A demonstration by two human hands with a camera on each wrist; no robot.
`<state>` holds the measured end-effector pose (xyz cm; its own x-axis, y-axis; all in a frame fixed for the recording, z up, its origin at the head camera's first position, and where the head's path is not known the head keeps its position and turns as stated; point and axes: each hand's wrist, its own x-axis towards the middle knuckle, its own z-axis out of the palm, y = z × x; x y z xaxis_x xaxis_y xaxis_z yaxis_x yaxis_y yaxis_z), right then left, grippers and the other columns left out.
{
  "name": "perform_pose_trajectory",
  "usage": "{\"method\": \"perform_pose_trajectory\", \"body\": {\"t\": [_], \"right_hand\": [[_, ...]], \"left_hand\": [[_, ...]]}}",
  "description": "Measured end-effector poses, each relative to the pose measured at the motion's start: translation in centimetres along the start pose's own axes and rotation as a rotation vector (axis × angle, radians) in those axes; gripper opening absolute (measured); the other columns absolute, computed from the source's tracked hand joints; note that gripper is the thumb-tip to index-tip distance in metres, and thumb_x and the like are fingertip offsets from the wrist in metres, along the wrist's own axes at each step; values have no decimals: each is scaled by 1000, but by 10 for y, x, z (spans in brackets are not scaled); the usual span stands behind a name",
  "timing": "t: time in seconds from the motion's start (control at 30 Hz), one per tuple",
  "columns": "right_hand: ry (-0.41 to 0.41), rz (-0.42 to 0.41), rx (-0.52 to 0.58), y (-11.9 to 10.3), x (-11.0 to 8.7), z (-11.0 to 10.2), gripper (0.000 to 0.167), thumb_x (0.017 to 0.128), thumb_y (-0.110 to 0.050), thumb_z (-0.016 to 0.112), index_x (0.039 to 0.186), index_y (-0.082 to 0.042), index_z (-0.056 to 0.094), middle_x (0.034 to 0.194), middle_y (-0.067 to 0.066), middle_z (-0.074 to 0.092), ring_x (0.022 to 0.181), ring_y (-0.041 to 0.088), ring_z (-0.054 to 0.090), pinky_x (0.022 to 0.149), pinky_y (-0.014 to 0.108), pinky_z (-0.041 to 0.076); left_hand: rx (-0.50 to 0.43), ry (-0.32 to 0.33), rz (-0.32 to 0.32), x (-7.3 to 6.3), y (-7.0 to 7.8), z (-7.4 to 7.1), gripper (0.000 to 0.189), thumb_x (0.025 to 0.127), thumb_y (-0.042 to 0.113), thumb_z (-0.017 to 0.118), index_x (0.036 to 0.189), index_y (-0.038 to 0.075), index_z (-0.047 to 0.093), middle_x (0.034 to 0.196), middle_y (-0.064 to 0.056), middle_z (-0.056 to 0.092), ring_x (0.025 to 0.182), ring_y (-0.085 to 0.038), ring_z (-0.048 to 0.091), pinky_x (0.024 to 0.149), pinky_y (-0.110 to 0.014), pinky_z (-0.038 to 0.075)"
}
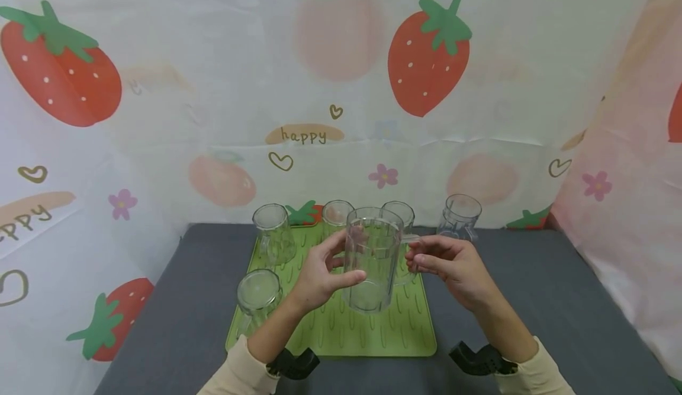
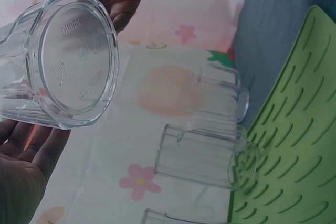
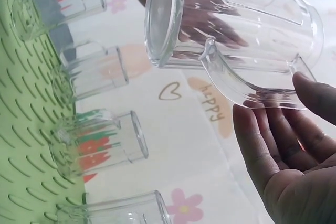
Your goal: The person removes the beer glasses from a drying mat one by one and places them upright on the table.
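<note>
A clear mug (image 1: 373, 265) is held up above the green mat (image 1: 367, 336), its base hanging lower than its rim. My left hand (image 1: 325, 267) grips the mug's body from the left, thumb across the near side. On the other side, my right hand (image 1: 450, 265) holds the handle (image 3: 252, 90) between thumb and fingers. Marks including "500ml" show on the held mug's base (image 2: 79, 59) in the left wrist view. Behind it on the mat stand several more clear mugs, one back left (image 1: 274, 235) and one front left (image 1: 258, 294).
Another clear mug (image 1: 459, 217) stands at the back right, beyond the mat's edge. The mat lies on a dark grey table (image 1: 511, 300). A white cloth (image 1: 245, 87) printed with strawberries hangs close behind and at both sides.
</note>
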<state>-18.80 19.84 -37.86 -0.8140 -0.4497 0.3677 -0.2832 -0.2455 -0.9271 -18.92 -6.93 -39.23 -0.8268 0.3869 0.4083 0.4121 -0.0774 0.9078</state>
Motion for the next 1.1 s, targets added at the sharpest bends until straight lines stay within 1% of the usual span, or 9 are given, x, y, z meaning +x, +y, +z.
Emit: {"method": "perform_pose_trajectory", "body": {"t": [0.13, 0.2, 0.23, 0.33, 0.53, 0.77, 0.87, 1.0, 1.1], "right_hand": [[-14, 9, -20, -1, 0, -1, 33, 94, 7, 54, 116, -13, 69, 104, -6, 73, 95, 9, 70, 81, 26, 58], [-18, 15, -27, -2, 0, -2, 33, 94, 7, 55, 116, -14, 69, 104, -6, 73, 95, 8, 70, 82, 26, 58], [-18, 17, -31, -2, -1, -2, 33, 94, 8, 55, 116, -14, 69, 104, -7, 73, 96, 8, 70, 81, 26, 58], [-16, 21, -51, -3, -1, -3, 34, 93, 8, 56, 115, -14, 69, 104, -7, 74, 96, 7, 70, 81, 25, 58], [7, 40, -101, -4, -2, -2, 31, 93, 6, 58, 115, -13, 69, 102, -8, 74, 93, 7, 71, 79, 25, 59], [19, 42, -122, -4, -2, -2, 31, 93, 5, 58, 115, -13, 70, 101, -8, 74, 93, 7, 71, 78, 25, 59], [24, 41, -127, -5, -1, -3, 30, 93, 5, 59, 115, -13, 70, 101, -8, 74, 93, 7, 71, 78, 25, 59], [30, 41, -132, -5, -2, -3, 29, 92, 5, 59, 115, -10, 70, 101, -8, 74, 94, 7, 71, 78, 25, 59], [37, 41, -136, -5, -2, -3, 30, 92, 5, 60, 114, -11, 71, 101, -8, 75, 94, 7, 71, 77, 26, 60]], "left_hand": [[37, -8, -36, -2, -1, -1, 83, 84, 37, 76, 147, -2, 39, 140, -25, 50, 129, -32, 53, 98, -31, 52], [47, -15, -63, -2, 0, -2, 86, 83, 38, 76, 148, -2, 37, 141, -24, 49, 131, -38, 50, 100, -38, 51], [49, -18, -70, -2, 0, -2, 86, 83, 38, 76, 148, -2, 37, 142, -24, 49, 131, -39, 49, 101, -40, 51], [50, -27, -77, -2, -1, -2, 85, 83, 38, 76, 148, 0, 37, 141, -24, 50, 130, -40, 50, 101, -47, 50], [49, -37, -76, -2, -2, -2, 80, 84, 35, 75, 148, 3, 39, 141, -22, 50, 128, -38, 52, 100, -40, 51], [53, -40, -83, -3, -3, -3, 84, 84, 39, 75, 148, 1, 37, 142, -22, 49, 129, -39, 51, 102, -42, 50], [62, -47, -93, -2, -3, -4, 86, 84, 40, 75, 149, 1, 35, 145, -22, 46, 131, -38, 49, 103, -45, 49], [62, -60, -124, -2, -3, -5, 90, 84, 40, 76, 151, -1, 31, 149, -24, 40, 134, -39, 46, 105, -52, 45], [53, -70, -134, -1, -3, -6, 90, 84, 38, 76, 151, -1, 30, 150, -25, 38, 135, -40, 45, 106, -54, 43]]}}
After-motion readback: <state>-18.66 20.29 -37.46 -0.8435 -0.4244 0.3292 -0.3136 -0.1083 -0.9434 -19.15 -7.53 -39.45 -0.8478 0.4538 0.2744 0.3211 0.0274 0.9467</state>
